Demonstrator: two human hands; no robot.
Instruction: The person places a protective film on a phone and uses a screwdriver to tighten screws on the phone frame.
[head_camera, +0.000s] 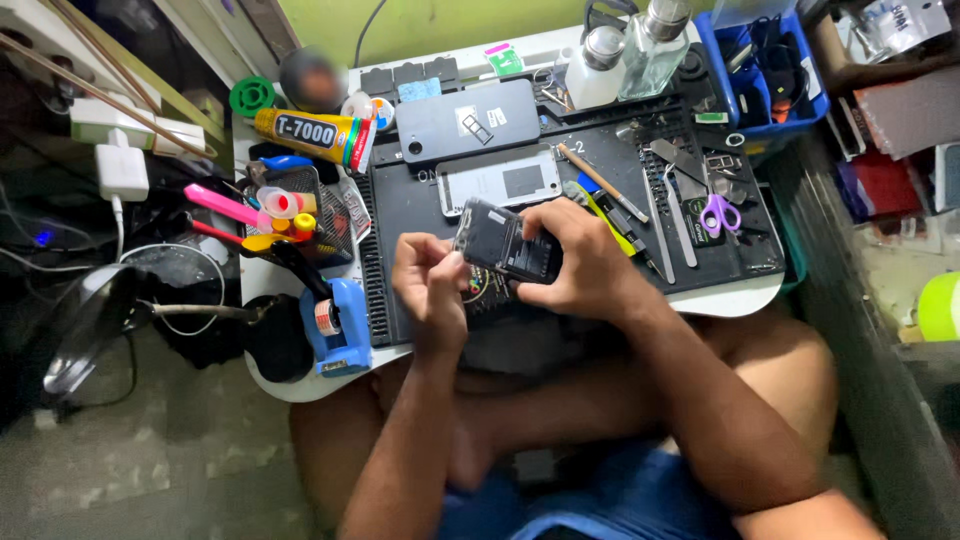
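Opened phone (505, 243) clamped in right hand (585, 262) grip; left hand (432, 283) fingers pinch its edge. Back cover (468, 121), screen panel (500, 180) already off, beyond grip on worktop (745, 296); reassembly left.

Single head-worn view, looking steeply down, close over the black work mat (620, 170); lap at bottom edge

A low white rounded work table (300, 385) stands against a yellow-green painted wall (450, 25) — mottled grey concrete floor (180, 450) spreads left of the table.
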